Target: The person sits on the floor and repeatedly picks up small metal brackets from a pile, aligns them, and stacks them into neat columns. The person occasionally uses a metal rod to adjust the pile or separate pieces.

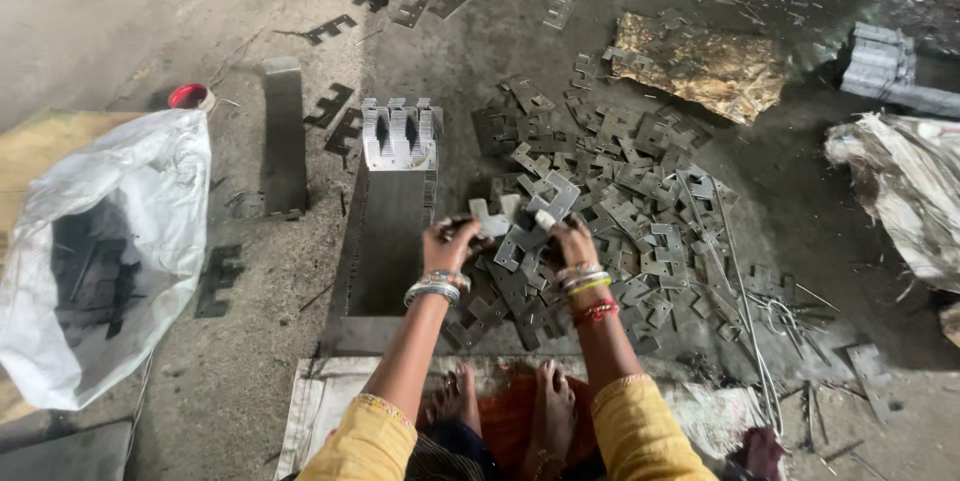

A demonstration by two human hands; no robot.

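Seated person on the floor, bare feet (505, 411) at bottom centre, both arms reaching forward into the middle of the frame.

Left hand (448, 244): fingers closed on a small flat metal piece (487, 220), pale grey, held just above the near edge of the heap. Bangles on the wrist.

Right hand (572, 239): fingers pinched together on another flat metal plate (553, 203) that sticks up and away from the person. Whether it grips one plate or several stacked I cannot tell.

The two hands sit close together, nearly touching, with the held pieces between them.

Heap of stamped metal plates (640, 211): spreads from directly under the hands toward the centre right of the frame. It lies nearer the right hand; the left hand is at its left margin.

Long metal tray (385, 241): immediately left of the left hand, its long axis running away from the person toward the upper middle. At its far end stands a packed row of plates (400, 133) on edge. The left hand is the nearer one to this tray.

White sack (110, 251) at the left, open, dark pieces inside. Small red cap (188, 96) at upper left. Crumpled golden sheet (700, 66) at upper right.
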